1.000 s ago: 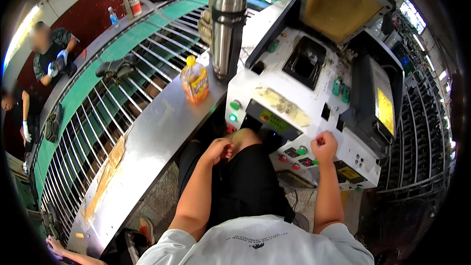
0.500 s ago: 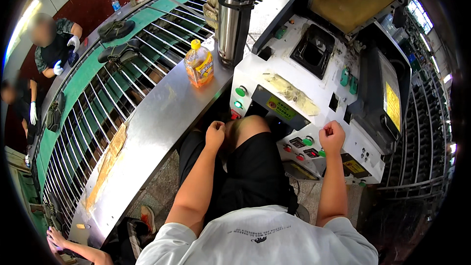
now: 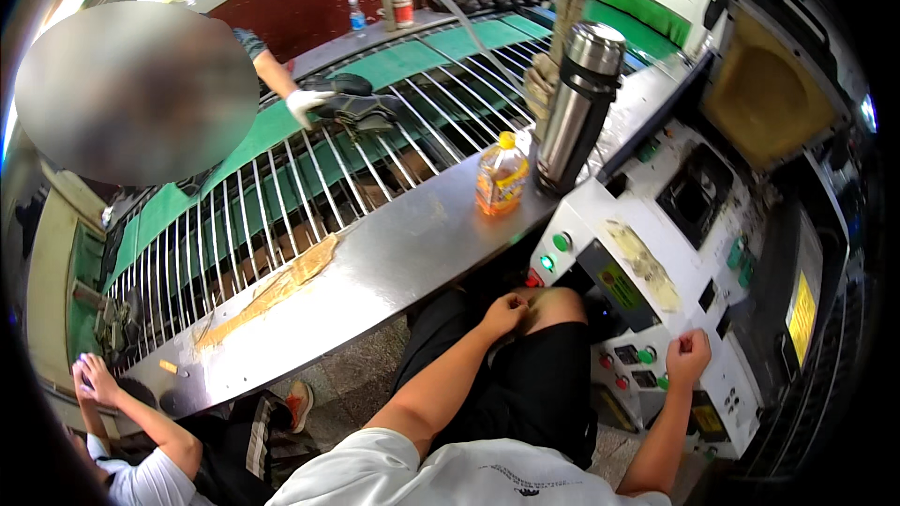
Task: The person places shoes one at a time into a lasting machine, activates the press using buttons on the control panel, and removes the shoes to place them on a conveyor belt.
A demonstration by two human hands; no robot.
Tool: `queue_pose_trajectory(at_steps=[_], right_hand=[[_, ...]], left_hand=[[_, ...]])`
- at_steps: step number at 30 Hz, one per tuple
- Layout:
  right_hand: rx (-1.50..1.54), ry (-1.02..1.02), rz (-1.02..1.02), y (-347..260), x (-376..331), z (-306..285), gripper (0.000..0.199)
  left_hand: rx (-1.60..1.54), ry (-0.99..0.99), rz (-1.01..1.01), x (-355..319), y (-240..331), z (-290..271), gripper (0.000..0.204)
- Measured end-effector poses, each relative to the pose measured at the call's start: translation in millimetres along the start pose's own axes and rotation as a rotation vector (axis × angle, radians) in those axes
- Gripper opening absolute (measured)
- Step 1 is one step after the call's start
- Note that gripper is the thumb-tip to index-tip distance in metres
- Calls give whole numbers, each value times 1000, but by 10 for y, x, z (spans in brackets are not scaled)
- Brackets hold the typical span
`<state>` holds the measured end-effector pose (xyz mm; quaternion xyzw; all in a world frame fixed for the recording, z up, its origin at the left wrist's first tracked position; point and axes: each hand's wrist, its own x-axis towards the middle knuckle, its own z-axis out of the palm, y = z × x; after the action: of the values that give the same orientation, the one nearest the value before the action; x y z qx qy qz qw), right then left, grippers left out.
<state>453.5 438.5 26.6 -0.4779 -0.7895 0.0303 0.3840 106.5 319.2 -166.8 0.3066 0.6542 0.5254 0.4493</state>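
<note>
My left hand (image 3: 504, 312) rests loosely curled on my knee, holding nothing that I can see. My right hand (image 3: 689, 356) is a closed fist against the front of a white machine control panel (image 3: 656, 290), beside its green and red buttons (image 3: 647, 356). I sit with black shorts (image 3: 525, 394) between a steel counter (image 3: 375, 272) and the machine. On the counter stand an orange drink bottle (image 3: 501, 175) with a yellow cap and a tall steel flask (image 3: 577, 108).
Beyond the counter runs a conveyor of metal rods over a green belt (image 3: 309, 187). A co-worker's white-gloved hand (image 3: 306, 105) holds a dark shoe (image 3: 361, 112) on it. Another person (image 3: 141, 450) sits at the lower left. The machine's open padded lid (image 3: 764, 94) rises at right.
The view has swung left, showing more conveyor and the gloved co-worker reaching to the shoe. Both my hands stay on knee and panel.
</note>
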Motion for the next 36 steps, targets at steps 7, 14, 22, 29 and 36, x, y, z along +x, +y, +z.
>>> queue_pose_trajectory(at_steps=[7, 14, 22, 29, 36], right_hand=[[13, -2, 3, 46, -12, 17, 13], [-10, 12, -12, 81, -19, 66, 12], [-33, 3, 39, 161, -60, 85, 11], [-79, -25, 107, 213, -61, 101, 12], [-123, -64, 63, 188, -26, 72, 7]], left_hand=[[-547, 61, -138, 20, 308, -147, 11], [-943, 109, -158, 102, 322, -400, 18], [-1033, 121, -164, 210, 233, -407, 22], [-1044, 131, -178, 270, 258, -387, 21], [-1075, 183, -151, 365, 122, -383, 21]])
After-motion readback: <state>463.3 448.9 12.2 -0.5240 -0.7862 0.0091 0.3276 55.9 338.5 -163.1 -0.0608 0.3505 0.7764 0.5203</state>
